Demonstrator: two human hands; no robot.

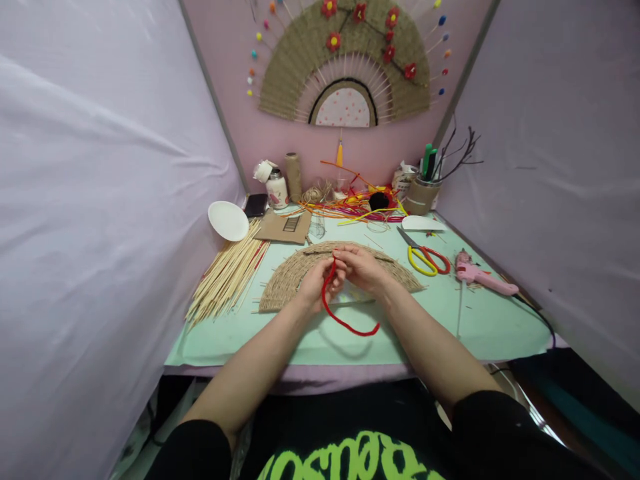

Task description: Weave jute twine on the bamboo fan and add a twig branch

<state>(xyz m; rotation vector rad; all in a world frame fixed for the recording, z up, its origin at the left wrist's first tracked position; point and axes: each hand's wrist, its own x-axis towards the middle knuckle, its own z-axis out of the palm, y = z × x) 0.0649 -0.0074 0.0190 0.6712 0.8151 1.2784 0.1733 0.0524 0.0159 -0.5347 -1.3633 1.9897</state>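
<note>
A red pipe cleaner [345, 325] hangs in a loose curve from my fingers, its free end bent toward the right. Both hands meet over the middle of the table. My left hand [320, 283] pinches the pipe cleaner near its upper end. Close beside it, the fingertips of my right hand [361, 267] are closed on the tip of the same piece. Beneath and behind my hands lies a half-round fan [285, 283] of woven twine on thin sticks, with a dark twig across its upper part. My hands cover its middle.
Bamboo sticks [225, 273] and a white dish [229, 221] are at left. Scissors [425, 257] and a pink glue gun [483, 275] with a cord lie at right. Coloured pipe cleaners [350, 207] are heaped behind. A finished fan [285, 73] hangs on the back wall.
</note>
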